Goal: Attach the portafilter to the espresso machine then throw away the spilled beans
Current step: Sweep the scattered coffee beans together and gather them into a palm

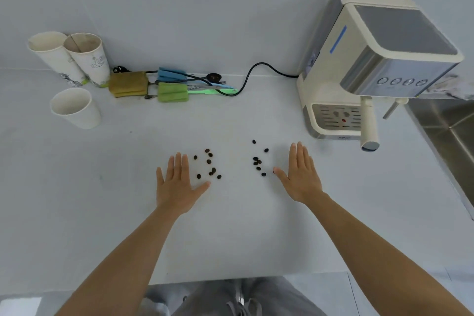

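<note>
Dark coffee beans lie scattered on the white counter in two loose groups, a left group and a right group. My left hand rests flat and open just left of the left group, thumb pointing toward the beans. Just right of the other group, my right hand lies flat and open. The cream and silver espresso machine stands at the back right. The portafilter's cream handle sticks out from under the machine's head toward me; its basket end is hidden.
Three white paper cups stand at the back left. Folded cloths, clips and a spoon lie along the wall with the machine's black cord. A steel sink opens to the right of the machine. A steam wand hangs there.
</note>
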`<state>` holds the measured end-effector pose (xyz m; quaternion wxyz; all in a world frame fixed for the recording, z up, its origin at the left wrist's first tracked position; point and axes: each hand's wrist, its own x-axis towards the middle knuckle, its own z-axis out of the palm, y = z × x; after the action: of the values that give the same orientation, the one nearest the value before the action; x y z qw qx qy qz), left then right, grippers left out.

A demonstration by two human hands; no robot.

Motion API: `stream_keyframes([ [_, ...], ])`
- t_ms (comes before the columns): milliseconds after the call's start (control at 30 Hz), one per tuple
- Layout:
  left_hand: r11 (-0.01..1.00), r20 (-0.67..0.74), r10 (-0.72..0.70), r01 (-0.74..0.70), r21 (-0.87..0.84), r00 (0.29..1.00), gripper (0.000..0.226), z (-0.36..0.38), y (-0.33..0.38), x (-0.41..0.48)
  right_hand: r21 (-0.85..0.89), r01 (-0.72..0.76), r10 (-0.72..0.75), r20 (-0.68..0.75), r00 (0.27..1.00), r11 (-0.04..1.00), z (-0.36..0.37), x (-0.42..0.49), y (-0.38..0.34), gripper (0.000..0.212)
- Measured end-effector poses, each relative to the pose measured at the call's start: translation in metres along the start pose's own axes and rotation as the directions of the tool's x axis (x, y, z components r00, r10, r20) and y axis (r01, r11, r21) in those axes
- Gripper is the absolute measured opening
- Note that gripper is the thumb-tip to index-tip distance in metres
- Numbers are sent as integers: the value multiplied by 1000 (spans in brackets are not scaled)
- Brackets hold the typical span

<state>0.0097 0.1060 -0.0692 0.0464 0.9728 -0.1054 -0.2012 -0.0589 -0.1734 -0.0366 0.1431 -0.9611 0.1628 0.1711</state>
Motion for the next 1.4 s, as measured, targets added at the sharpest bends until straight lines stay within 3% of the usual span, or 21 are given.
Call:
stream_keyframes([
  [267,999,10,-26,25,48,1000,105,-9,8,10,28,-112,111,44,993,993,16,-1,2,97],
  [567,998,-3,-30,30,64,1000,108,-19,19,29,23,-86,86,16,996,996,13,19,-9,97],
  [900,983,-12,121,-118,144,993,104,-29,32,56,-67,139,-138,20,990,988,5,67,-32,91],
  [1233,932,-24,332,-324,164,943,99,-33,45,79,-127,352,-351,31,936,927,1,88,-43,78],
  [1400,917,-32,376,-367,154,926,97,-28,54,77,-76,428,-426,36,904,901,3,86,-57,74],
])
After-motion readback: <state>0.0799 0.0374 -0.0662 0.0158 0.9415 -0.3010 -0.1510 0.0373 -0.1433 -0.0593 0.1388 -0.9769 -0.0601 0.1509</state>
